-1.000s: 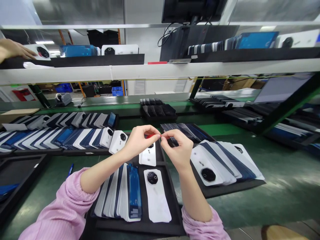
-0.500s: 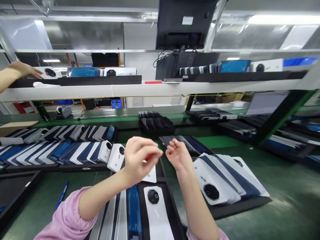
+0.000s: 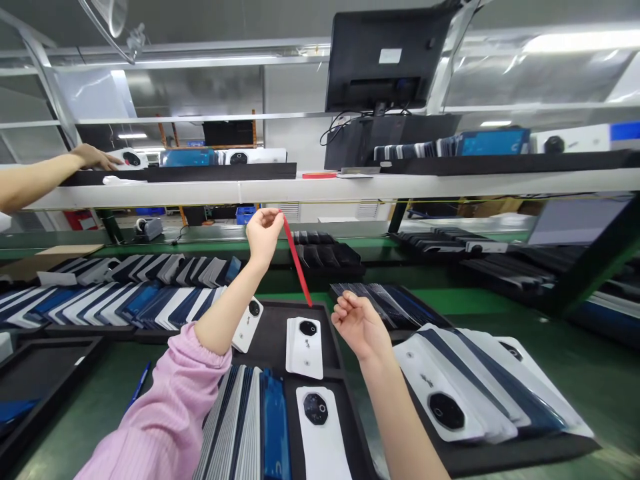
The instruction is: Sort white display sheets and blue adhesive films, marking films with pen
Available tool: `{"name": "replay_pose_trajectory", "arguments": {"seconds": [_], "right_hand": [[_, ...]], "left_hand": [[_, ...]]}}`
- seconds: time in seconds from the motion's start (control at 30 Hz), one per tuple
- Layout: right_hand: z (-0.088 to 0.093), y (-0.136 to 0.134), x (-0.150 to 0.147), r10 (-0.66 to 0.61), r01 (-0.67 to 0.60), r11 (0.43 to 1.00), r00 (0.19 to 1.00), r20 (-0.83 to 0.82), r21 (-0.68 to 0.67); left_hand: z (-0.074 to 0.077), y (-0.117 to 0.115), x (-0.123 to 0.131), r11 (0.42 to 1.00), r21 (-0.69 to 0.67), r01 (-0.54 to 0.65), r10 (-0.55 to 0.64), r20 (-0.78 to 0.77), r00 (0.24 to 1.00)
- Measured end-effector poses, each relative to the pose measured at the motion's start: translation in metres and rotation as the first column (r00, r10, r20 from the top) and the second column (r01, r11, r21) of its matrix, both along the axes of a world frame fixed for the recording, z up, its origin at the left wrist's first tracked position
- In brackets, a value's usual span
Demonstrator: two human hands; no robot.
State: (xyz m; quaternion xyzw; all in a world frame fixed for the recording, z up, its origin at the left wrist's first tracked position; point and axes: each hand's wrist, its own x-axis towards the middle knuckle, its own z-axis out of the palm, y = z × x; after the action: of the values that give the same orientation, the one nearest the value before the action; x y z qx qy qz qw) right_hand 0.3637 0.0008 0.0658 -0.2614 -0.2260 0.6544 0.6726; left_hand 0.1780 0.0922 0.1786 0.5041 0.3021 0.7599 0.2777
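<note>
My left hand [image 3: 265, 235] is raised and pinches the top end of a narrow red strip [image 3: 297, 263]. The strip slants down to the right, and its lower end hangs free. Lower and to the right, my right hand [image 3: 356, 319] has its fingers curled and the thumb drawn in; whatever may be between them is hidden. Beneath the hands, a black tray [image 3: 273, 333] holds white phone back covers [image 3: 305, 350] with round dark camera rings. Nearer me, a row of covers stands on edge beside a blue cover [image 3: 276, 427] and a white cover [image 3: 323, 443].
At right, a fanned stack of white and dark-blue covers [image 3: 440, 373] lies on a black tray. Rows of covers [image 3: 100, 303] stand at left, near a blue pen [image 3: 139, 385]. Above runs a shelf [image 3: 260, 192], where another person's hand [image 3: 97, 157] reaches from the left.
My left hand has moved up and away from my right, and the red strip now hangs stretched out from it. My right hand stays nearly in place. The view has shifted slightly.
</note>
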Motion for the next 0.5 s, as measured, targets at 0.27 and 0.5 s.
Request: {"name": "replay_pose_trajectory", "arguments": {"seconds": [0.27, 0.5], "right_hand": [[0.005, -0.002, 0.006, -0.013, 0.012, 0.999, 1.000, 0.008, 0.036], [0.007, -0.003, 0.008, -0.021, 0.020, 0.999, 1.000, 0.016, 0.047]], "left_hand": [[0.014, 0.019, -0.012, 0.985, 0.061, -0.164, 0.171, -0.147, 0.974], [0.020, 0.039, -0.005, 0.949, -0.012, -0.315, 0.311, -0.128, 0.942]]}}
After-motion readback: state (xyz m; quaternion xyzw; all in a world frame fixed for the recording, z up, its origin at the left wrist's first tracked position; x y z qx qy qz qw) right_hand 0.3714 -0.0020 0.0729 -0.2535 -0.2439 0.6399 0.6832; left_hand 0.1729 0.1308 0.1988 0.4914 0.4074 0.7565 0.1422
